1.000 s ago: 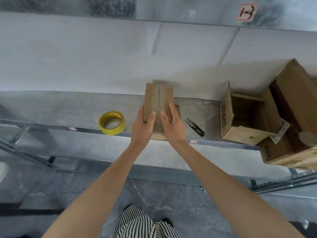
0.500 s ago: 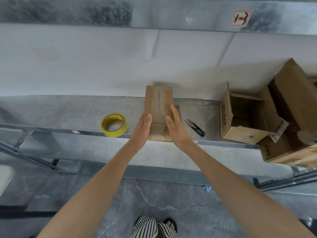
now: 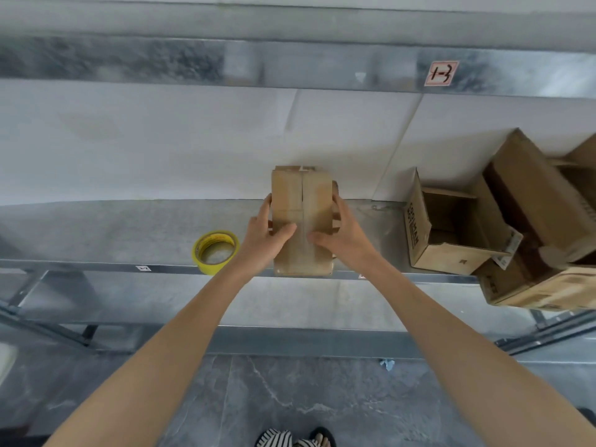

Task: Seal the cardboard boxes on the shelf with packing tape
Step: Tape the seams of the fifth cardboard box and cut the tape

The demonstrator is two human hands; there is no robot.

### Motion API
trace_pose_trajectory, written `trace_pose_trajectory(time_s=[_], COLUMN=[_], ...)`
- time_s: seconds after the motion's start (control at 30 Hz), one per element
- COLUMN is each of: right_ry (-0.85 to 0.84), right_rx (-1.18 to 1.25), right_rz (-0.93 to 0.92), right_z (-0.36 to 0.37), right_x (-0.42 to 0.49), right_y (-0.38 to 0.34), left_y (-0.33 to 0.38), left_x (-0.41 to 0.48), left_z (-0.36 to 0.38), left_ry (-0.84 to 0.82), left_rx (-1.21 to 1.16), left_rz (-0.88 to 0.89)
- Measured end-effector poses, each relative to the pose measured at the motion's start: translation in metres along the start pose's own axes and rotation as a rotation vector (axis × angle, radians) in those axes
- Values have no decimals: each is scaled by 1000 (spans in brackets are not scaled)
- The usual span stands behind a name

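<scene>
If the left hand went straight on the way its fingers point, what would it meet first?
Likely the white back wall: the left hand grips the cardboard box at its left side, fingers pointing rearward past it. Depth is unclear.

The right edge cuts off the large box (image 3: 548,291).

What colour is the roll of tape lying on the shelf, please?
Yellow. The roll of tape shows best in the head view, left of the cardboard box.
</scene>
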State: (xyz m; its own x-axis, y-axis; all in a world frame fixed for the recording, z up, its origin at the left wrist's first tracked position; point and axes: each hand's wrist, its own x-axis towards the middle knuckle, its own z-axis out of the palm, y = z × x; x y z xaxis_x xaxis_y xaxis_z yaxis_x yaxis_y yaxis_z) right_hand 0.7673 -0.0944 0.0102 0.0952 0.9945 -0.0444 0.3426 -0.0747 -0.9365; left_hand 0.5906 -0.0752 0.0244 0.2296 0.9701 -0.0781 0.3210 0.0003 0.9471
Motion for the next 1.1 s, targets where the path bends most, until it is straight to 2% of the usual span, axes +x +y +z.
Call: trace_pose_trajectory(time_s=[0.17, 0.37, 0.57, 0.73, 0.83, 1.0, 1.1], right_ry=[92, 170, 130, 129, 126, 115, 61], right_rx=[3, -137, -442, -432, -446, -722, -858], right_rz=[-84, -150, -257, -248, -254, -473, -457], right_z=[0, 7, 10, 15, 17, 22, 25], right_x=[-8, -11, -15, -13, -13, -12, -6], right_y=[-12, -14, -7, -10, -14, -26, -32], left_y=[0, -11, -21, -26, -30, -33, -34], left_x=[-5, -9, -9, -9, -8, -3, -2], left_z=[-5, -2, -7, -5, -4, -7, -11], left_ry=[28, 181, 153, 194, 183, 186, 167], left_rx=[98, 46, 171, 100, 164, 251, 244], left_rz=[236, 216, 267, 287, 298, 336, 322])
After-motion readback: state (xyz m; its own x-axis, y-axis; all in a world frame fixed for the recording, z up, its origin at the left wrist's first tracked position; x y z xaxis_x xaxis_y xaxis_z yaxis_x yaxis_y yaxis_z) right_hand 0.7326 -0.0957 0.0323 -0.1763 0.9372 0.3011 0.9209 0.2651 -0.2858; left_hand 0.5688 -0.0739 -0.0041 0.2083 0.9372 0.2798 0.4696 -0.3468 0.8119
